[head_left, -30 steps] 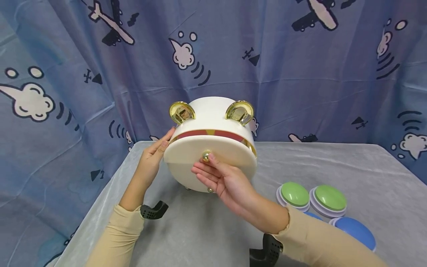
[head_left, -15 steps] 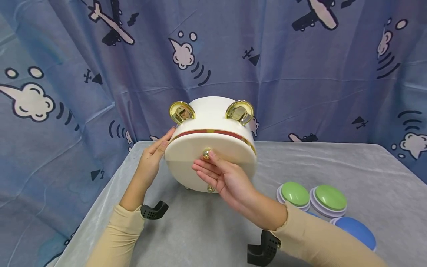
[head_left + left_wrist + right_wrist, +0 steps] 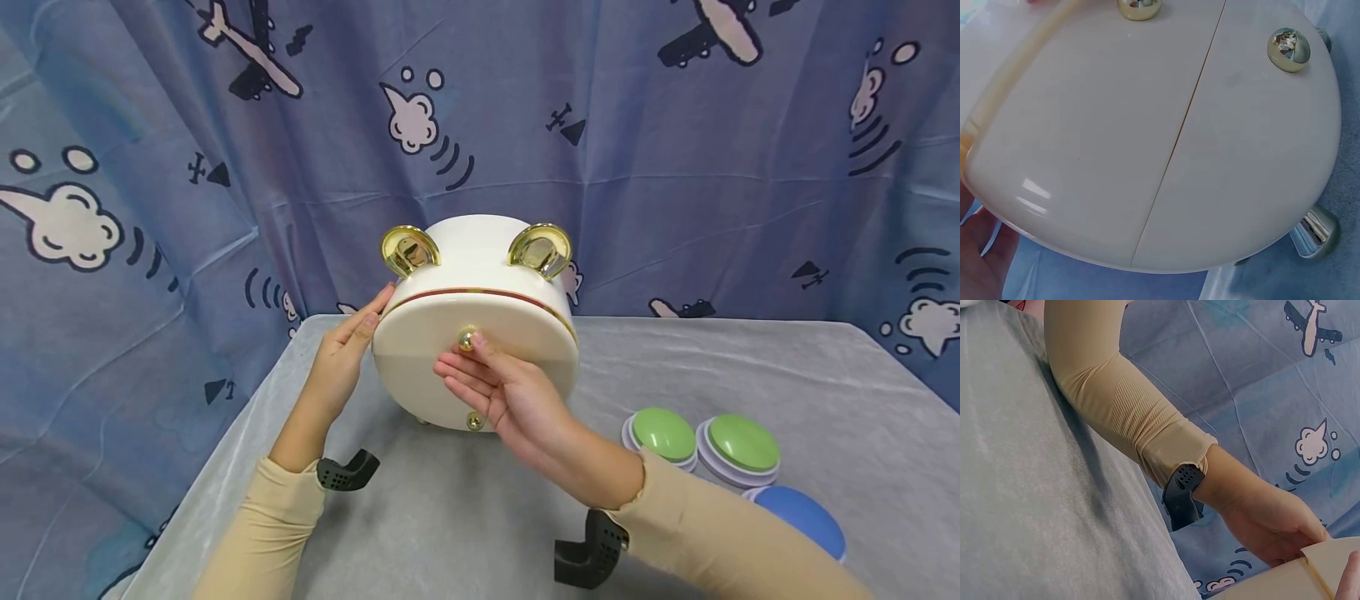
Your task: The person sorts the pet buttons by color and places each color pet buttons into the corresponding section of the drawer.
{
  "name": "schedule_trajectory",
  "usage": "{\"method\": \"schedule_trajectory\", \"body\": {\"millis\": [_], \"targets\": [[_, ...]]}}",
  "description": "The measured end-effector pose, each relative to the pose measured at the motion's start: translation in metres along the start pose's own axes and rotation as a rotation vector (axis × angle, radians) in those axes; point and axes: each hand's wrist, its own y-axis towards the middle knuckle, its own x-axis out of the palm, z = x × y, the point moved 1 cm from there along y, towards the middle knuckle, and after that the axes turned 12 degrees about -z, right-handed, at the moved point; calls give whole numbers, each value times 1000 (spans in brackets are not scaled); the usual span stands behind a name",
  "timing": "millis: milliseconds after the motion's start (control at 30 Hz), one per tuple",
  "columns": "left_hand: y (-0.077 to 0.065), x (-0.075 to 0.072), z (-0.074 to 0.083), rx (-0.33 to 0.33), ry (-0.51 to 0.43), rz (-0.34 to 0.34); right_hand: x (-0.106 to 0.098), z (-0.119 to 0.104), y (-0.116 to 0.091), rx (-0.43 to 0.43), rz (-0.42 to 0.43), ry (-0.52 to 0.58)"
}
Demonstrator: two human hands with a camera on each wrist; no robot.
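The round white box (image 3: 480, 250) stands on the desk (image 3: 750, 367), slightly left of centre in the head view, its front turned towards the person. A straight seam divides that front into an upper panel (image 3: 420, 333) and a lower panel (image 3: 427, 392). A thin red and gold line shows along the upper panel's top edge. The upper knob (image 3: 467, 339) and lower knob (image 3: 475, 421) are gold and rounded.

The right hand (image 3: 517, 408) holds the upper knob in a pinch between thumb and forefinger; its remaining fingers extend loosely, palm partly upward. The left hand (image 3: 337, 358) grips nothing: its fingers lie nearly straight against the left side of the box, pointing upward.

Two shiny gold ears (image 3: 540, 252) project from the top of the box. A metallic foot (image 3: 1315, 232) shows beneath it in the left wrist view. Each wrist carries a black bracket (image 3: 347, 472) below a beige sleeve (image 3: 258, 533).

To the right, two green buttons (image 3: 744, 443) on pale bases sit side by side, with a blue button (image 3: 802, 521) nearer the person, partly hidden by the right sleeve. Grey cloth covers the desk. A blue curtain (image 3: 495, 92) printed with aeroplanes and clouds hangs behind.
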Motion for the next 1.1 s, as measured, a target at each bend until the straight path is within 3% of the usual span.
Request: {"method": "schedule_trajectory", "body": {"millis": [1100], "targets": [[1,2,1,26,-8,1,-7,-1,5,4,16,-70]]}}
